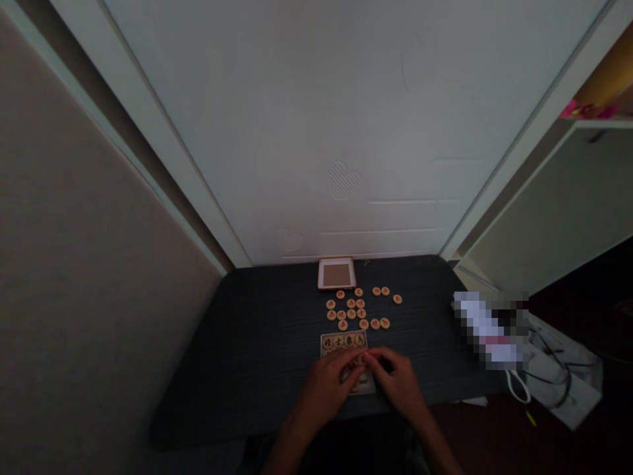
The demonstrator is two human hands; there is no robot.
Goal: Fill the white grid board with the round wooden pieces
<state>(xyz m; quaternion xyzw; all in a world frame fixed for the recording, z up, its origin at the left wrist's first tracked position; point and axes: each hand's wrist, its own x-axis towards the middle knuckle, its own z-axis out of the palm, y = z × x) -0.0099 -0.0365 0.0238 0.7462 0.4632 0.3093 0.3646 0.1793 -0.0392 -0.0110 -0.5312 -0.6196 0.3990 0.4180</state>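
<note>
Fingers of the left hand (327,381) and right hand (398,376) seem clamped on a round tan disc (362,360), which uneven pressure could drop askew.

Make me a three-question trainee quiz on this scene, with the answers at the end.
1. What colour are the markings on the loose round pieces on the dark table: (a) green, (b) red, (c) blue?
2. True or false: the left hand and the right hand are close together over the tray.
3. Fill in: the tray's far row shows ___ black-marked pieces.

Key: 1. b; 2. true; 3. four.
</note>
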